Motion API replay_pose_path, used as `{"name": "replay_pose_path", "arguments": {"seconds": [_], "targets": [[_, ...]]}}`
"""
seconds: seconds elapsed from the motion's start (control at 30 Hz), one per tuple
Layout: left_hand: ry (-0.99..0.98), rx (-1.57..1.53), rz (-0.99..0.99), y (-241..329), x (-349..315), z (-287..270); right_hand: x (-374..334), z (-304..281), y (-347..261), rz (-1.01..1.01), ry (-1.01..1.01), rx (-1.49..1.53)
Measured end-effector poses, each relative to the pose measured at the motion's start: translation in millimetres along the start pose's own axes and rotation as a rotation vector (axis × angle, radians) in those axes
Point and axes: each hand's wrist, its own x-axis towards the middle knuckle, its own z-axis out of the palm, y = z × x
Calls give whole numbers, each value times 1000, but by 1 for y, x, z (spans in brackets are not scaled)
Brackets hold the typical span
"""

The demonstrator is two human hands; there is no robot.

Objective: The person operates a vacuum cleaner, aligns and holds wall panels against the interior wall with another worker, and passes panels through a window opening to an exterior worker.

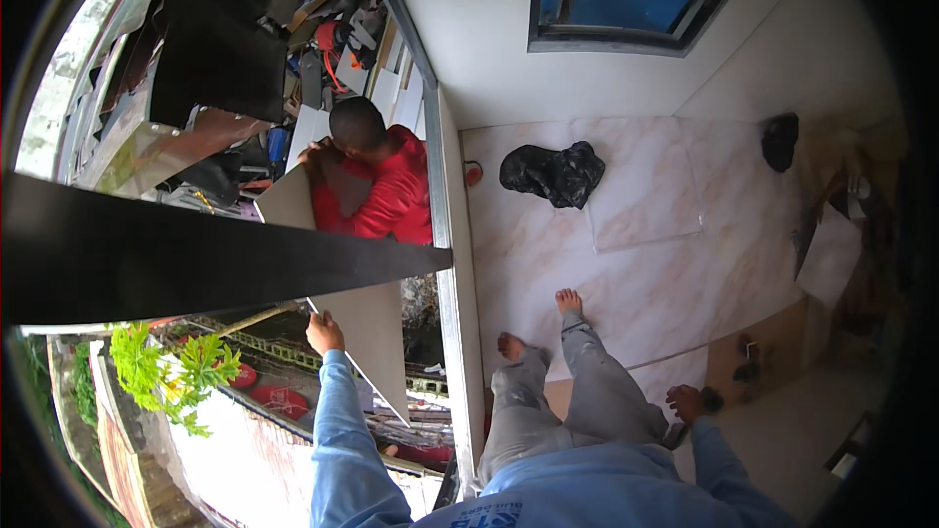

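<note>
A large flat pale board (370, 337) stands outside the wall opening on the left, partly hidden behind a dark beam. My left hand (325, 332) reaches through the opening, its fingers closed on the board's edge. Beyond the beam, a person in a red top (391, 181) has both arms around the upper part of the same board. My right hand (687, 404) hangs low beside my right thigh with its fingers curled; whatever they hold, if anything, is hidden. A small dark object shows just below that hand.
A metal-framed wall edge (440, 166) separates the room from the outside drop. The dark beam (225, 259) crosses the opening. Black plastic bags (553, 174) lie on the marbled floor (646, 284) by my bare feet. Scrap and tools are heaped behind the person; a leafy plant (161, 372) grows below.
</note>
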Motion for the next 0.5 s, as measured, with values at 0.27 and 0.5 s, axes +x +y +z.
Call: {"name": "replay_pose_path", "arguments": {"seconds": [0.27, 0.5], "targets": [[185, 237, 294, -54, 36, 92, -3, 18, -55, -95, -11, -20], [-43, 70, 98, -48, 66, 142, 16, 23, -28, -9, 52, -87]]}}
